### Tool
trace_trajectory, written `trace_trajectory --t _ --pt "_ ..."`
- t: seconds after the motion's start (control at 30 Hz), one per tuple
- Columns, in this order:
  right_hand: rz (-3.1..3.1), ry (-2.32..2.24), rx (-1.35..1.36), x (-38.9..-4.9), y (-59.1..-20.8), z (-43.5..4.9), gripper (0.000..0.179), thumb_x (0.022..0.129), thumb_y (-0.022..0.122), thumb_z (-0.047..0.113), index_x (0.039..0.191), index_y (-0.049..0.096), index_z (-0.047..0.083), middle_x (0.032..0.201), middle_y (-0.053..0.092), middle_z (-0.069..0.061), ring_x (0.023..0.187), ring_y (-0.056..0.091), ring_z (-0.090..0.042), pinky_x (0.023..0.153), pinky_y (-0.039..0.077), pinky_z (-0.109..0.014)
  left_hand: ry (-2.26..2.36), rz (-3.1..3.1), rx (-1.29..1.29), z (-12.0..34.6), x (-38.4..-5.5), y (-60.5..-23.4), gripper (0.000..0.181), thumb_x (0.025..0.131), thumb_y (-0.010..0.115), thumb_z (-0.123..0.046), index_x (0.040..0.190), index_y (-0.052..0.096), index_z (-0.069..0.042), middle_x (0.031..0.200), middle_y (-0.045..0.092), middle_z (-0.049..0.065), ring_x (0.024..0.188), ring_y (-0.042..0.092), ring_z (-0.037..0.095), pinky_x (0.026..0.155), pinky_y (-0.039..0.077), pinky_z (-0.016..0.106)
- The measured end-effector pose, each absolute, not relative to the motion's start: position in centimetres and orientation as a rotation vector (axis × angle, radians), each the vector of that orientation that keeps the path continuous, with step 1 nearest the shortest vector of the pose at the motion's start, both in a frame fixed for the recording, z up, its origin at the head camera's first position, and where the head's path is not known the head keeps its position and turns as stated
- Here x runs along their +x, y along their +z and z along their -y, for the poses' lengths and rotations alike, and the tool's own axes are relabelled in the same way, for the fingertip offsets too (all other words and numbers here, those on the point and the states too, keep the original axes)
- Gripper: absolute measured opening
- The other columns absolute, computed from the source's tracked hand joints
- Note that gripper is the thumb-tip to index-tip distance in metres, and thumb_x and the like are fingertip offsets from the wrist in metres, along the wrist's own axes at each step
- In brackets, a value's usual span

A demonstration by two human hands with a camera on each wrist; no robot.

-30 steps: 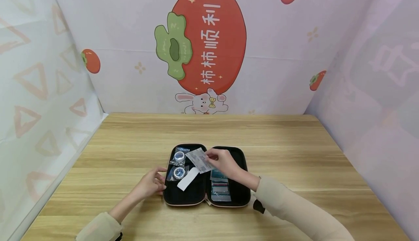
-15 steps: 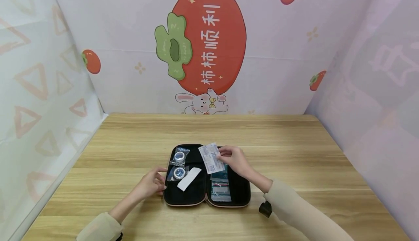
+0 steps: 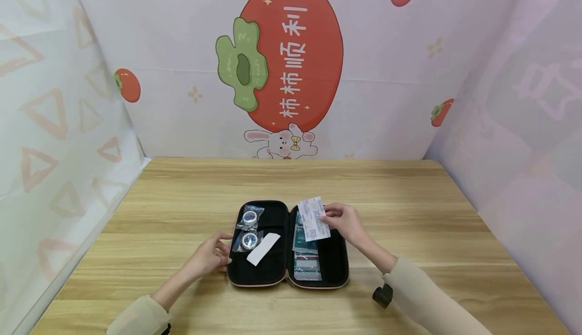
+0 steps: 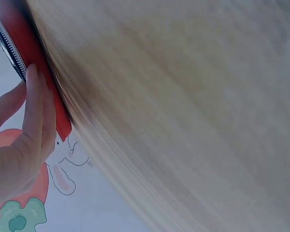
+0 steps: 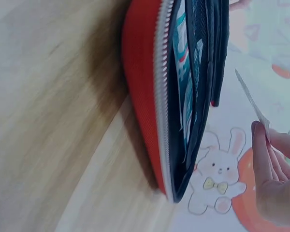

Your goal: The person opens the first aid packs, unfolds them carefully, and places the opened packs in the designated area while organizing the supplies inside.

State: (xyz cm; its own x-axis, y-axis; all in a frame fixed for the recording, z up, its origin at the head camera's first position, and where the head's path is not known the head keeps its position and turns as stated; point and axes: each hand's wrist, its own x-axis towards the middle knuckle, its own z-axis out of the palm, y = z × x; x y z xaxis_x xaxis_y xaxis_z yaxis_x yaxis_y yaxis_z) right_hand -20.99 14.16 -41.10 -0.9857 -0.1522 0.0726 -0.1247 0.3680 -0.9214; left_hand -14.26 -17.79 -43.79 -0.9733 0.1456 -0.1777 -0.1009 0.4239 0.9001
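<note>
A black-lined zip case (image 3: 335,269) with a red outer shell (image 5: 140,63) lies unfolded on the table. My left hand (image 3: 211,255) holds its left edge, thumb at the zipped rim and fingers along the red side (image 4: 62,113). Above the case's right half, my right hand (image 3: 344,221) pinches a flat white packet with blue print (image 3: 312,220) between thumb and fingers. Beneath it, teal packets (image 3: 303,241) and clear-wrapped strips (image 3: 307,267) line that half. In the left half are two bagged white rolls (image 3: 249,218) and a white strip (image 3: 263,249).
The wooden table (image 3: 182,188) extends around the case on every side. A printed cloth backdrop (image 3: 386,117) stands behind, with cloth side walls at left and right. A black device (image 3: 383,295) sits at the right wrist.
My right hand has moved right with the white packet, from the case's middle to over its right half, uncovering more of the teal packets. My left hand stays at the left edge.
</note>
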Motion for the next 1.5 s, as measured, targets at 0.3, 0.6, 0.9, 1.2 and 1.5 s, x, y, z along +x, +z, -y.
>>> trace_trajectory --t 0.3,0.6,0.9,1.2,1.5 --pt "-2.592 -1.704 -0.14 -21.1 -41.8 -16.1 0.028 0.076 0.062 -0.004 0.103 0.058 -0.013 0.084 0.064 -0.021 0.068 0.06 -0.015 0.055 0.055 -0.025 1.563 -2.448 0.038 17.9 -14.3 -43.9 0.052 0.068 0.056 0.02 0.117 0.041 0.013 0.08 0.049 0.014 0.062 0.055 0.018 0.053 0.055 0.032" --pt "-2.601 -1.697 -0.091 -21.1 -42.3 -17.7 0.03 0.076 0.061 -0.007 0.104 0.055 -0.016 0.079 0.063 -0.021 0.062 0.06 -0.015 0.053 0.055 -0.027 1.575 -2.444 0.046 17.9 -14.4 -44.0 0.052 0.067 0.056 0.02 0.116 0.04 0.013 0.08 0.05 0.015 0.062 0.055 0.017 0.053 0.055 0.032" --pt "-2.619 -1.64 -0.023 -20.9 -42.9 -18.7 0.031 0.075 0.061 -0.008 0.104 0.053 -0.017 0.074 0.063 -0.019 0.058 0.06 -0.015 0.055 0.055 -0.029 1.583 -2.435 0.066 18.0 -14.5 -44.1 0.051 0.067 0.055 0.021 0.115 0.04 0.013 0.08 0.049 0.014 0.06 0.054 0.016 0.053 0.055 0.032" --pt "-2.659 -1.569 -0.025 -20.7 -43.4 -19.0 0.031 0.073 0.062 -0.01 0.103 0.054 -0.018 0.075 0.063 -0.021 0.061 0.06 -0.016 0.055 0.055 -0.029 1.58 -2.436 0.061 18.0 -14.5 -44.1 0.052 0.068 0.056 0.02 0.116 0.04 0.013 0.08 0.049 0.014 0.06 0.054 0.016 0.053 0.055 0.031" --pt "-2.582 -1.562 -0.011 -20.7 -43.8 -18.8 0.031 0.073 0.062 -0.01 0.102 0.055 -0.018 0.075 0.064 -0.021 0.06 0.06 -0.014 0.053 0.055 -0.026 1.583 -2.429 0.052 17.9 -14.5 -43.9 0.051 0.067 0.055 0.021 0.116 0.04 0.014 0.08 0.049 0.015 0.061 0.054 0.016 0.054 0.055 0.032"
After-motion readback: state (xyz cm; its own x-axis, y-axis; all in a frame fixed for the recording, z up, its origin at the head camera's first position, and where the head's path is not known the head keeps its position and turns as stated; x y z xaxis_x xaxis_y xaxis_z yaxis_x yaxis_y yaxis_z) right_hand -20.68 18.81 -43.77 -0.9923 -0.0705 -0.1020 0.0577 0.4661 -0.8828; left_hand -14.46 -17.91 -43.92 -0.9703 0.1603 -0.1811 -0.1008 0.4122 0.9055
